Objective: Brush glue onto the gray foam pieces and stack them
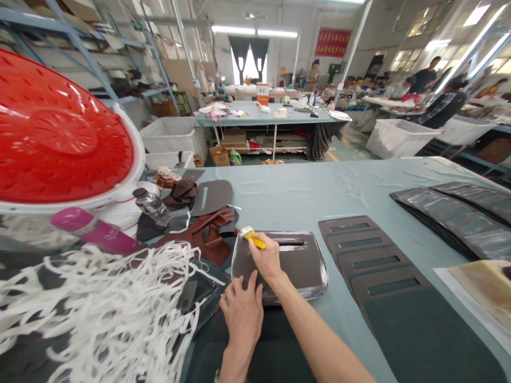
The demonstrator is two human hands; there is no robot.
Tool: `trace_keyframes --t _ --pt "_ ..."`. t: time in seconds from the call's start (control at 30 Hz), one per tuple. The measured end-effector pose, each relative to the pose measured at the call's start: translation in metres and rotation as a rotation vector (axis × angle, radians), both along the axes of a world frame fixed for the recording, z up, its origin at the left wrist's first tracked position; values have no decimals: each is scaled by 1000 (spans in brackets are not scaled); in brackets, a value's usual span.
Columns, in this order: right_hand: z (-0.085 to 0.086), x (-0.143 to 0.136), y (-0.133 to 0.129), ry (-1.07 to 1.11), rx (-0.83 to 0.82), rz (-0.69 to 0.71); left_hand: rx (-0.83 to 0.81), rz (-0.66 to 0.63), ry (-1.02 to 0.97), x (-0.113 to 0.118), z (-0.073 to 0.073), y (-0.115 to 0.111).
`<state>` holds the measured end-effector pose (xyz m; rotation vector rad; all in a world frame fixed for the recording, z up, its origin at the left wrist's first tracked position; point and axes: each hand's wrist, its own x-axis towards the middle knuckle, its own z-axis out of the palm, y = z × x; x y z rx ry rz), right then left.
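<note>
My right hand [266,256] grips a small paintbrush [255,240] by its yellow handle. The white-coated bristles are at the upper left corner of a dark brown panel [291,266] with rounded corners. White smears run along this panel's edges, and a dark slot crosses its upper part. With fingers spread, my left hand [242,308] rests on the panel's lower left edge. To the right, several similar slotted panels [359,250] lie overlapped in a row on the blue-green table cover [287,197].
White strips [131,314] heap up at left, beside a pink bottle [96,231], a clear bottle [151,206], brown scraps [207,234] and a large red perforated basin [64,133]. Stacked dark panels [451,213] lie at right. Other people work in the background.
</note>
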<state>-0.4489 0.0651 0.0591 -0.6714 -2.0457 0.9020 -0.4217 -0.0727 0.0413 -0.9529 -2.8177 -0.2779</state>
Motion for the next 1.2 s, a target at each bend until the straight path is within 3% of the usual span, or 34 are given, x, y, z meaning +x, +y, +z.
trace_keyframes --t 0.07,0.2,0.27,0.37,0.4,0.47,0.6,0.73,0.87,0.93,1.03,1.2 --pt "-5 -1 12 -57 -21 -73 7 7 2 -1 -1 0" --pt "-7 30 36 -98 13 -428 9 11 4 1 -4 3" --pt "-5 34 28 -59 58 -356 4 11 10 2 -4 4" --pt "-6 32 11 -36 92 -97 0 8 24 3 -6 2" --pt "-8 35 10 -44 84 -92 -2 7 28 3 -6 1" --pt "-12 52 23 -71 64 -234 -8 2 34 1 -6 -1" --pt "-21 120 71 -89 78 -605 0 29 32 -1 0 7" --pt "-36 163 90 -139 60 -590 116 -23 -149 6 5 42" --pt "-46 170 78 -173 -24 -498 446 -196 -608 22 1 98" --pt "-43 171 71 -118 -19 -491 566 -214 -824 31 -2 126" --pt "-32 173 60 -44 1 -463 610 -217 -965 40 -5 159" --pt "-18 174 45 97 -109 -339 646 -166 -1072 38 -8 180"
